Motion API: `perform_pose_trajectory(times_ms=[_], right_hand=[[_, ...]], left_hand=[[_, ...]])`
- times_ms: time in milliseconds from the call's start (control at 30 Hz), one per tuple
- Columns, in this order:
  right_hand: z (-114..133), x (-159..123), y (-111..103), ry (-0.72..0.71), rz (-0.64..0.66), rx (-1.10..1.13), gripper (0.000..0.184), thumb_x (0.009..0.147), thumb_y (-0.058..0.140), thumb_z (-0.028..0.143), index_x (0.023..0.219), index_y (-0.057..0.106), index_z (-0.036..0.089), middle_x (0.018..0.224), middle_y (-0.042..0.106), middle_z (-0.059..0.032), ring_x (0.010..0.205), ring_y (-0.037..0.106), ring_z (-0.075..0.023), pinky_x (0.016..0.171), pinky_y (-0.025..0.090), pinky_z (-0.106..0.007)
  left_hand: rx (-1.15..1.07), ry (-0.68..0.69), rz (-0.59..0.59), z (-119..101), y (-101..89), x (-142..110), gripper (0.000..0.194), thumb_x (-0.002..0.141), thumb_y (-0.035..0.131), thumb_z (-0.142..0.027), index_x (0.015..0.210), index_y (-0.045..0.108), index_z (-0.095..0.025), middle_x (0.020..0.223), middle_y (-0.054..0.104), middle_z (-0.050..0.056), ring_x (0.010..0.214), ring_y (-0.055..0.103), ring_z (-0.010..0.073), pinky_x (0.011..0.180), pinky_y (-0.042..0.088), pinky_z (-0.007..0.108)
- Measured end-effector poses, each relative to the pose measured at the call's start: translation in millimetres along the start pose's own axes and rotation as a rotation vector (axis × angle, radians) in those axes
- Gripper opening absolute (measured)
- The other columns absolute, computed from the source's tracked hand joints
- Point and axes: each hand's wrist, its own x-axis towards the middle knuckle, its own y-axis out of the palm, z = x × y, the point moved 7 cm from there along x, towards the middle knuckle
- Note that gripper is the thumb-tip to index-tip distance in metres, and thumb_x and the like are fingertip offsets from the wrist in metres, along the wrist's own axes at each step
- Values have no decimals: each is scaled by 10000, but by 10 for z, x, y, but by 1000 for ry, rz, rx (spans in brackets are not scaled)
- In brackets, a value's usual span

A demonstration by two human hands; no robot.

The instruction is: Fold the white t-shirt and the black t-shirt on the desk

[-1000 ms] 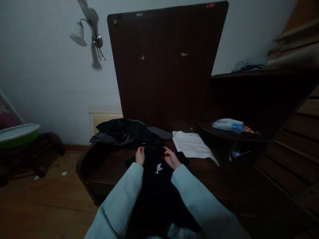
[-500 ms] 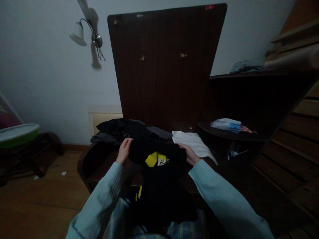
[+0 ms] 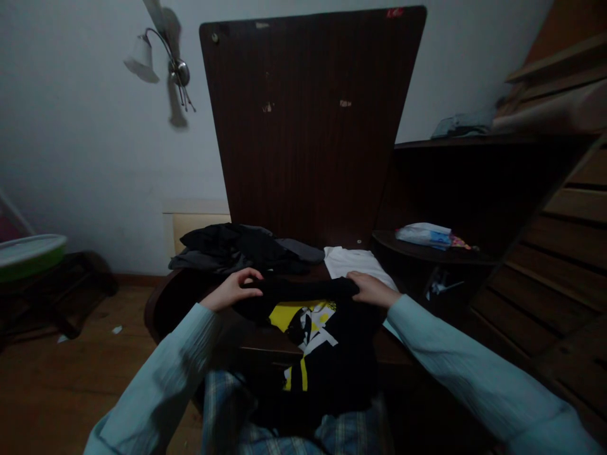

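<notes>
A black garment (image 3: 351, 335) with a yellow, white and grey print and yellow stripes hangs from the dark wooden surface down over my lap. Its upper edge runs as a thick band between my two hands. My left hand (image 3: 232, 291) has the left end of that band between thumb and bent fingers. At the right end, my right hand (image 3: 372, 289) pinches the cloth, with its fingertips partly hidden by the fabric. Just behind my right hand lies a white folded cloth (image 3: 355, 260). A heap of black and grey clothes (image 3: 227, 246) sits beyond my left hand.
A tall dark board (image 3: 308, 126) stands behind the wooden surface (image 3: 208, 322). Corner shelves on the right hold a plastic packet (image 3: 424, 235). A green basin with a pale rim (image 3: 33, 256) rests on a stand at left. A lamp (image 3: 142, 60) is on the wall.
My hands have shifted, the right one outward and the left one with its fingers reset on the edge. The garment is spread more, showing more of its print and stripes.
</notes>
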Motion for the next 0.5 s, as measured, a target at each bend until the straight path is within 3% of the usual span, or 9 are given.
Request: perform_pose_trajectory(times_ms=[67, 133, 267, 333, 400, 500], right_hand=[[-109, -57, -24, 103, -95, -74, 238, 584, 544, 87, 804, 553, 178, 810, 606, -63, 773, 557, -203, 658, 379, -256], [-194, -91, -45, 198, -177, -55, 241, 613, 491, 70, 817, 551, 183, 759, 610, -54, 742, 564, -189, 638, 375, -247], [-294, -82, -42, 318, -266, 298, 249, 629, 408, 64, 793, 543, 195, 692, 600, -12, 678, 559, -160, 582, 392, -230], [-280, -62, 5, 327, -180, 527, 176, 670, 424, 138, 773, 556, 191, 660, 598, -2, 618, 553, -152, 532, 395, -230], [-202, -74, 47, 286, -13, 665, 131, 683, 495, 254, 757, 576, 183, 645, 605, 1, 570, 544, -147, 501, 393, -234], [-86, -195, 100, 199, 288, 623, 226, 564, 658, 344, 718, 612, 185, 650, 627, 3, 566, 543, -153, 505, 399, -242]], left_hand=[[66, -32, 24, 77, 10, -35, 451, 468, 720, -305, 870, 572, -164, 545, 517, -62, 523, 487, 111, 497, 377, 202], [160, -24, 2, 129, -17, -48, 383, 453, 728, -310, 786, 612, -161, 576, 563, -34, 578, 522, 142, 538, 408, 221], [204, 32, -80, 222, -106, -19, 224, 518, 677, -372, 576, 625, -162, 623, 619, 12, 672, 562, 187, 623, 445, 252], [88, 26, -162, 306, -175, 9, 247, 529, 657, -379, 642, 644, -159, 702, 648, 32, 726, 577, 200, 670, 455, 272], [-57, -34, -278, 418, -255, 24, 293, 546, 633, -386, 723, 645, -153, 757, 663, 52, 756, 590, 209, 690, 464, 292], [-238, -127, -424, 496, -338, -5, 290, 583, 591, -372, 771, 628, -154, 747, 669, 49, 738, 609, 204, 673, 481, 299]])
